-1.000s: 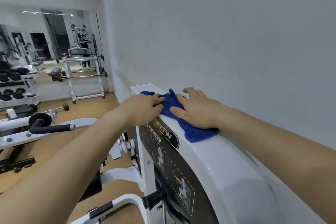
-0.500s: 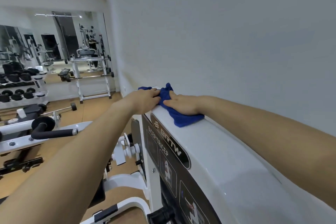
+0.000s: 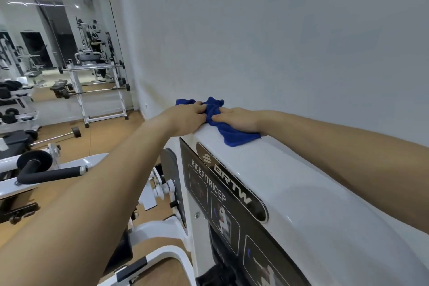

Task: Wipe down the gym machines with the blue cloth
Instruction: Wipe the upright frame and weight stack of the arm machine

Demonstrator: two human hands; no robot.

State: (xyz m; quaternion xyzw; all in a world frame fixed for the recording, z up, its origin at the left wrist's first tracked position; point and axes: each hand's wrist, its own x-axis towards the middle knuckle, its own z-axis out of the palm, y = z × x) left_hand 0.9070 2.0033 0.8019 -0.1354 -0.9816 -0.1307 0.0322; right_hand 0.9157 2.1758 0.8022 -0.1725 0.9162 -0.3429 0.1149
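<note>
The blue cloth (image 3: pixel 234 136) lies bunched on the far end of the white top cover of the bicep/tricep machine (image 3: pixel 301 183), close to the wall. My left hand (image 3: pixel 188 118) rests on the cloth's left part, its fingers curled into the raised fold in the middle. My right hand (image 3: pixel 236 118) lies flat on the cloth's right part and presses it onto the cover. A loose corner of cloth sticks out below my right wrist. Both arms are stretched far forward.
The grey wall (image 3: pixel 278 42) runs right beside the machine. A padded black handle (image 3: pixel 46 173) on a white arm sits at the left. Farther off are a barbell rack (image 3: pixel 97 90), a dumbbell rack (image 3: pixel 14 104), a wall mirror and brown floor (image 3: pixel 104 137).
Both hands have slid the cloth along the top cover toward its far end. The cloth is more bunched between the hands than a second ago.
</note>
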